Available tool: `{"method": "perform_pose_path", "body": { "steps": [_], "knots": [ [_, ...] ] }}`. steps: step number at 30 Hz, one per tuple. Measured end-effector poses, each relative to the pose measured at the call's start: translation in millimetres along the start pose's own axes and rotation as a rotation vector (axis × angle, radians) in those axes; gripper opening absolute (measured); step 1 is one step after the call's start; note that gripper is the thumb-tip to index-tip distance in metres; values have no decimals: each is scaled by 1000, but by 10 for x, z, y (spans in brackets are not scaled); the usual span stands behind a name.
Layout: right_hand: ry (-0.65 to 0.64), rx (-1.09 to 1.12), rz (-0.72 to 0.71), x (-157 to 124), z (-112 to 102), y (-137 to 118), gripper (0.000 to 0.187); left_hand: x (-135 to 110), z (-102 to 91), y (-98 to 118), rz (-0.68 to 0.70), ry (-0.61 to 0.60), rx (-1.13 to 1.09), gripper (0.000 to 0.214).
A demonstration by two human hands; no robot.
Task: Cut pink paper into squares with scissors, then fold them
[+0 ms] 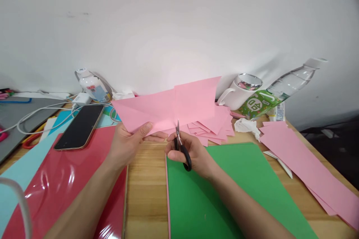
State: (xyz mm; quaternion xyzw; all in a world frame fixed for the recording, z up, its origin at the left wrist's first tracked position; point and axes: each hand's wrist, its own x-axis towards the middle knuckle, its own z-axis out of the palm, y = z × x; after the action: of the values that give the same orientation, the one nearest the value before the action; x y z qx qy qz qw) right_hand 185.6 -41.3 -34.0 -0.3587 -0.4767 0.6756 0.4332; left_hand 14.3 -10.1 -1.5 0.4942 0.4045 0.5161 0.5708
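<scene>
My left hand [133,140] grips a pink paper strip [146,106] near its lower left edge, thumb in front and fingers behind. The strip is held up above the table, and a cut line runs up through its middle. In my right hand [193,151] is a pair of scissors [181,145] with black handles, its blades pointing up at the lower edge of the paper by that cut. Behind the strip, a loose pile of pink paper pieces [215,123] lies on the table, partly hidden by it.
Green sheets [232,186] lie under my right arm, a red plastic-wrapped pack [70,183] under my left. A black phone [80,127] rests on the pack. A white mug [238,91], a green packet [259,104] and a clear bottle [294,80] stand back right. Long pink strips [305,164] lie right.
</scene>
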Motion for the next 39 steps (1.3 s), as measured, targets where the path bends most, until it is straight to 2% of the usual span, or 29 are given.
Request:
{"method": "perform_pose_path", "body": {
  "steps": [31, 39],
  "knots": [
    [11, -54, -1, -4, -10, 7, 48, -13, 53, 40, -39, 22, 1, 18],
    [21, -36, 16, 3, -8, -8, 49, -18, 43, 24, -39, 58, 15, 20]
  ]
}}
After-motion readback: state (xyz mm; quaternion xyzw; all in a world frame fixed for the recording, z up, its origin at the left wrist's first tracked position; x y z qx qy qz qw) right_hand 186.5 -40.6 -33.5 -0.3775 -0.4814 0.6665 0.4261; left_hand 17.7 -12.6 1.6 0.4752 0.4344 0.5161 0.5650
